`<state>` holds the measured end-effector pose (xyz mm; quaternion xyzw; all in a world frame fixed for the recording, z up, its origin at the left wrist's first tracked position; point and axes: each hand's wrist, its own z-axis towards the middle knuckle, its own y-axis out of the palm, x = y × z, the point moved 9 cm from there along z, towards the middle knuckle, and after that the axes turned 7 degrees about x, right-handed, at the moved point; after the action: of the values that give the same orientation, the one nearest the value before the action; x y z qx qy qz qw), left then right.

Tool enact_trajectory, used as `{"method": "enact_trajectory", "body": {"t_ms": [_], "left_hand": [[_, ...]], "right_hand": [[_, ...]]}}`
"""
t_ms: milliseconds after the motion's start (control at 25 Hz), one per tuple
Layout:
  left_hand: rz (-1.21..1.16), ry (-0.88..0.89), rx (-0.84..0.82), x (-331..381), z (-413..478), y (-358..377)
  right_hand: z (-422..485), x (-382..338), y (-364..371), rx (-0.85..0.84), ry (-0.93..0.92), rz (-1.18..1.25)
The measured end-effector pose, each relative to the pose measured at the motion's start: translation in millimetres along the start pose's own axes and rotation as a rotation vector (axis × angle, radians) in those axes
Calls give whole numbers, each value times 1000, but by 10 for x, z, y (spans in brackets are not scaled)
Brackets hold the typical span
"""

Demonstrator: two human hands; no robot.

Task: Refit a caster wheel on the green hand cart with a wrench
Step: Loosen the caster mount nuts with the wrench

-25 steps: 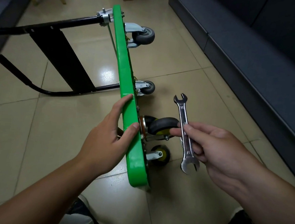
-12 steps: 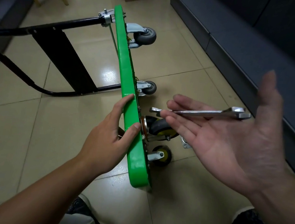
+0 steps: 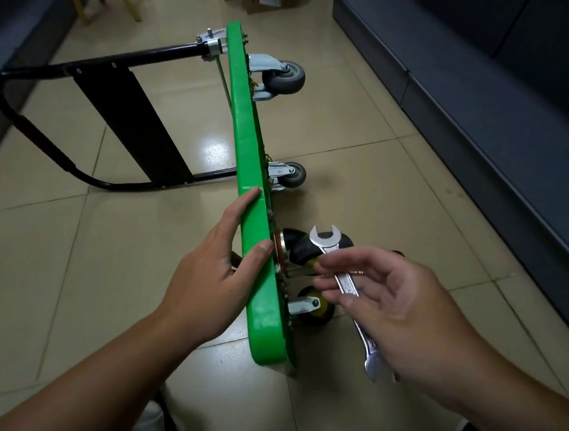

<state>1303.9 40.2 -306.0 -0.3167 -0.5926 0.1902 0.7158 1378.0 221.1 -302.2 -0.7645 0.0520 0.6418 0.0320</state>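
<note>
My left hand grips the green cart deck; my right hand pinches the steel double-ended wrench, its long axis pointing forward at the black caster wheel just beyond its fingertips.

The green hand cart, a flat plastic deck, stands on its long edge on the tiled floor, with its wheels facing right. A black rubber caster wheel sits against its underside near the close end. The silver double open-ended wrench is tilted just over that wheel, pinched in the right hand.
</note>
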Motion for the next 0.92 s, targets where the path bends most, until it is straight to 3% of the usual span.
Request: {"method": "enact_trajectory", "body": {"t_ms": [120,200,280,360,440,520,720,920], "left_hand": [[20,5,1,14,10,-6],[18,6,2,14,21,-5],[21,6,3,5,21,-4],[22,12,4,6,22,-7],[25,14,1,2,26,-1],[27,12,-1,-5,34,5],[32,12,-1,-7,43,8],[35,13,-3,2,40,7]], "right_hand": [[-48,-59,-34,80,-158,-320],[-60,-32,-74,115,-117,-388],[-57,28,-111,161,-14,-265],[-46,100,-120,221,138,22],[-69,152,21,171,318,389],[-128,83,157,57,367,586],[-177,-177,277,-180,250,674],[-176,-175,282,-194,197,648]]}}
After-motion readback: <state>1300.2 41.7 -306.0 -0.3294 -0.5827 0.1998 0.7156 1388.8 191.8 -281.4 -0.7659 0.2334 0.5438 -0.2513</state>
